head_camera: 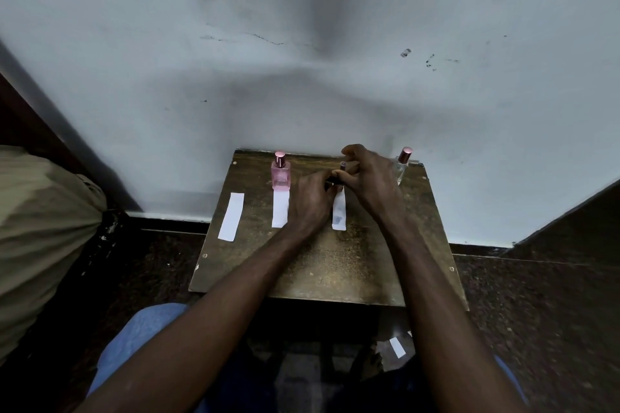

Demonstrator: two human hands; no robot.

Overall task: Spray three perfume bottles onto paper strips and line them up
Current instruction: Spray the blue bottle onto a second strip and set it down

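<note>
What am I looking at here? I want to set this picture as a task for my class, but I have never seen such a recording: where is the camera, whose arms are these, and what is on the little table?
There is no machine here. A person wears one camera on the head, so the single picture looks forward and down along their own two arms. They sit at a small wooden table set against a wall. On it lie three white paper strips: the left strip, the middle strip and the right strip, which has a darker patch. A pink bottle stands at the far end of the middle strip. A clear bottle with a pink cap stands far right. The left hand and the right hand together hold a small dark bottle, mostly hidden, over the right strip.
</note>
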